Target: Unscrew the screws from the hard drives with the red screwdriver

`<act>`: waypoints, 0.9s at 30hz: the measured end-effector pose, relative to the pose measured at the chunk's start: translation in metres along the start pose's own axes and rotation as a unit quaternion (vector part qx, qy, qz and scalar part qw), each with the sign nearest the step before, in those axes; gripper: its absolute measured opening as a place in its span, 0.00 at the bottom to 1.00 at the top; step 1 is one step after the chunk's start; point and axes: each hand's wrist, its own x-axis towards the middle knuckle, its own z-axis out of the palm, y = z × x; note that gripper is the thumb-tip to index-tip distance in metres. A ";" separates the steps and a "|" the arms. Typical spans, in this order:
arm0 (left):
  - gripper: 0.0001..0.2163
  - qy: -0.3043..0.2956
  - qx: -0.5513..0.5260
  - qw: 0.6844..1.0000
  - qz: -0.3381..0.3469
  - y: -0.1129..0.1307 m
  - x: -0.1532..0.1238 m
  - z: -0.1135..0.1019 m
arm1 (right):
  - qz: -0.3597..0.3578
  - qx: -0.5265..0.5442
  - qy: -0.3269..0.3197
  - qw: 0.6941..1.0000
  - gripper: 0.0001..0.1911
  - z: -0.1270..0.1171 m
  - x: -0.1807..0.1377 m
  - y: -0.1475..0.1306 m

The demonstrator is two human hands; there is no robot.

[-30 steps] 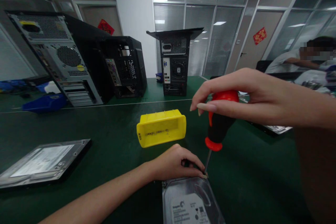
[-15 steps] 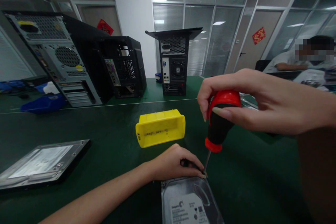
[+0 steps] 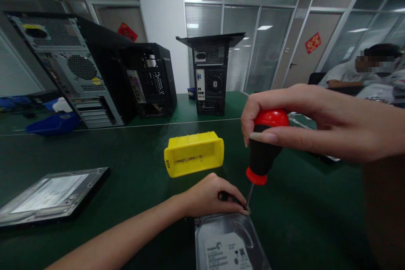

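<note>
A silver hard drive [image 3: 226, 236] with a white label lies at the bottom of the view, its near end cut off. My left hand [image 3: 213, 198] grips its far edge, thumb and forefinger pinched together at the far right corner. In my right hand [image 3: 310, 120] is a red and black screwdriver [image 3: 264, 152], fingers wrapped over the top of its handle. The shaft leans slightly, and its tip reaches down to that same corner beside my left fingertips. My fingers hide the tip's exact contact point.
A yellow bin [image 3: 194, 156] sits beyond my left hand. Another hard drive [image 3: 52, 194] lies at left. Several computer cases, including a black one [image 3: 210, 78], stand at the back near a blue tray [image 3: 52, 124]. A person [image 3: 354, 71] sits at far right.
My right hand has turned slightly on the screwdriver handle, its thumb shifting left. The screwdriver's tip stays at the corner. My left hand and the hard drive hold still.
</note>
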 end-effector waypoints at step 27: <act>0.14 -0.039 -0.056 0.997 -0.041 0.000 -0.003 -0.004 | -0.005 0.001 -0.020 1.000 0.10 0.001 0.008 0.000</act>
